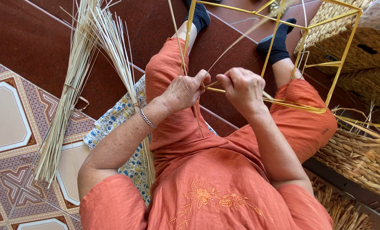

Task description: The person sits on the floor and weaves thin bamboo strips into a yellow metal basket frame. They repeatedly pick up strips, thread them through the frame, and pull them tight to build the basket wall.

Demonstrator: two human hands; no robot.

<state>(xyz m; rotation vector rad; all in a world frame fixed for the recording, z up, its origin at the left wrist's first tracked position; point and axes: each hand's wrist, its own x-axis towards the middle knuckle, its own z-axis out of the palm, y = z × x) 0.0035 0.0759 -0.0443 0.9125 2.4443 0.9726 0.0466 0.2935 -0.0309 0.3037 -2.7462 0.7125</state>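
Yellow wire frame (284,55), box-shaped and bare, resting across the lap with its near bottom rail just above the knees. Left hand (183,90) pinched shut on a pale straw strand (237,40) at the near rail; right hand (242,87) just beside it, fist closed around the same strand, with the strand's free end running up and away through the frame. By the look of it, the first wraps of weaving onto the bare rail, most of the frame still uncovered. Next move likely calling for a tight pull of the strand around the rail, tension kept by both hands.

Left of the frame: loose straw bundles (77,81) on patterned floor tiles (11,123), plus a floral cloth (113,121). Right of the frame: finished woven baskets (360,157) stacked close. Beyond the frame: dark red floor (32,38).
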